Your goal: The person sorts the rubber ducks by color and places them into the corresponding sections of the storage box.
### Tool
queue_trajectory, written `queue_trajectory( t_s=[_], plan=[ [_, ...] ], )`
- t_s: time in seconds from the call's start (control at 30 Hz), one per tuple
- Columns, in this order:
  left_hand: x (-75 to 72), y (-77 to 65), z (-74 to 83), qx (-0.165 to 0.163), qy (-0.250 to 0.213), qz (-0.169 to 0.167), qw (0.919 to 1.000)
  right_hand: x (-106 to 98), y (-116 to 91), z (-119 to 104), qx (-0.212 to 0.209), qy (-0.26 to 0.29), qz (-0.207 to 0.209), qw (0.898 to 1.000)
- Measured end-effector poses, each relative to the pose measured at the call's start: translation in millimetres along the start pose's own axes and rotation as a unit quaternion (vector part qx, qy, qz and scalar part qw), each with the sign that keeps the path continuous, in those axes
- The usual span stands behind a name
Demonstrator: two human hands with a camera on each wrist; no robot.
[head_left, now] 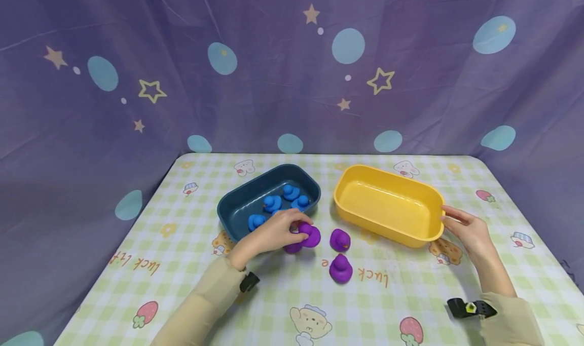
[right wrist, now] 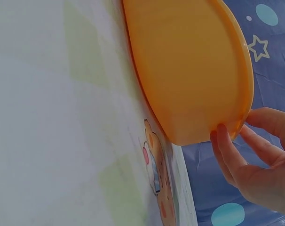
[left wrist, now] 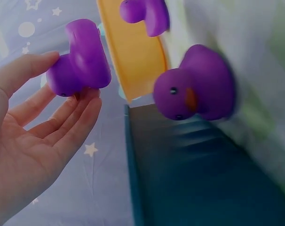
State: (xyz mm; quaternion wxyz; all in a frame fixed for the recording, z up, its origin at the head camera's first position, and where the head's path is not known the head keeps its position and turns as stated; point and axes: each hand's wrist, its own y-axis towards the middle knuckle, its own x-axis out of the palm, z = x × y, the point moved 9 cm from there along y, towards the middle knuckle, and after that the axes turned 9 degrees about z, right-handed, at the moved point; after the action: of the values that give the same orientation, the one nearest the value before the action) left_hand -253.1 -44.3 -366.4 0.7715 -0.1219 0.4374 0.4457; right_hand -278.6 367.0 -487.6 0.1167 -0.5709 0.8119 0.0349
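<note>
Pickup seems made, steadiness needed next: a purple toy duck (head_left: 312, 235) is pinched by the left grip (head_left: 277, 230), an oblong yellow tray (head_left: 385, 209) rightward touched by the relaxed right grip (head_left: 471, 235).

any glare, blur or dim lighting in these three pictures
Head view: bright, mostly sharp, faint sheen inside the yellow tray; left wrist view: dimmer, soft highlight on the held purple duck, tablecloth blurred; right wrist view: dim too, tablecloth soft and greyish.

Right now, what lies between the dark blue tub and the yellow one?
Just bare checked tablecloth between the nearest ends of the dark blue tub and the yellow tub, in the head view. Below that gap in the picture are purple toy ducks.
</note>
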Motion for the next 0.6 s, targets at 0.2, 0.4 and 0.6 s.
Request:
queue_trajectory(
  t_s=[0.2, 0.4, 0.6],
  plan=[
    [-3.7, 15.0, 8.8, 0.012, -0.003, 0.01, 0.9999, -0.4, -2.1, -1.8, -0.006, -0.016, 0.006, 1.0],
    [-6.7, 31.2, 20.2, 0.026, 0.009, 0.013, 0.9995, 0.1, -5.3, -5.6, -0.021, -0.037, 0.005, 0.999],
    [-7.3, 49.0, 26.5, 0.035, 0.027, 0.014, 0.9989, 0.7, -5.1, -5.1, -0.021, -0.037, 0.005, 0.999]
  ],
)
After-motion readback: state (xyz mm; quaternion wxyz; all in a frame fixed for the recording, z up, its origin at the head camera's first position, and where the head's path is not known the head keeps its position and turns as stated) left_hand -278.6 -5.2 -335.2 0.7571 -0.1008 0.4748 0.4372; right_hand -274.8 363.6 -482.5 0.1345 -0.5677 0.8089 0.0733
